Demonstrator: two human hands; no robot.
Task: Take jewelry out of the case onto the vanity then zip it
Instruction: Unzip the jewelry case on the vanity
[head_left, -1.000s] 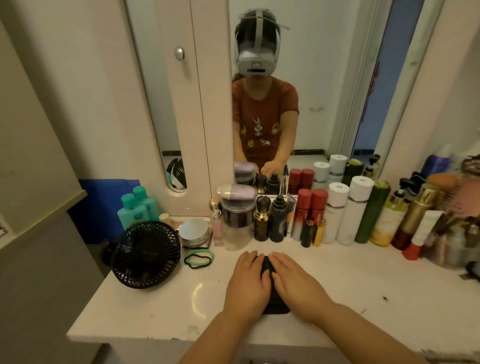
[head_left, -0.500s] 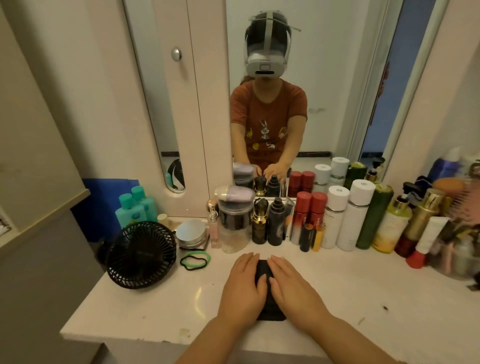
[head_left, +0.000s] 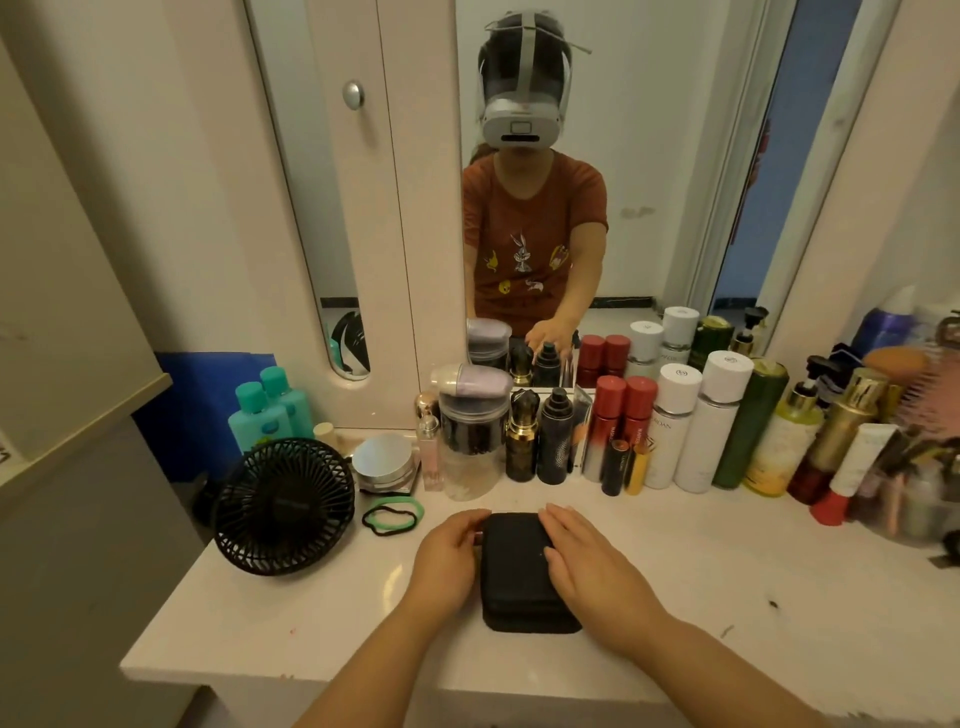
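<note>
Subject item: a black case (head_left: 514, 566) lies flat on the pale vanity top (head_left: 727, 597), between the two hands, long side running away from the person. It appears closed; the zip's state cannot be confirmed.

Left hand (head_left: 448, 558): set against the case's left edge, fingers curled in around the far left corner and gripping there. Whether they pinch a zip pull cannot be told.

Right hand (head_left: 592, 569): laid flat on the case's right side, fingers straight and close together, pressing on the lid.

Left of the left hand: a green hair tie and a black one (head_left: 392, 515) lie overlapping on the top; further left a black desk fan (head_left: 284, 506) stands, tilted back. Beyond the fan are two teal bottles (head_left: 265, 415) with blue labels, wording illegible.

Beyond the fingertips of both hands: a row of bottles stands against the mirror (head_left: 649, 156). Two red-capped bottles (head_left: 618, 431) carry vertical lettering, too small to read. Just right of them a white bottle (head_left: 671, 428) shows the letters "RDAN"; the start of the word is hidden. The cap of its taller white neighbour (head_left: 714, 421) bears a round mark, unreadable.

Right of the right hand: further bottles and tubes crowd the far corner, labels blurred.
</note>
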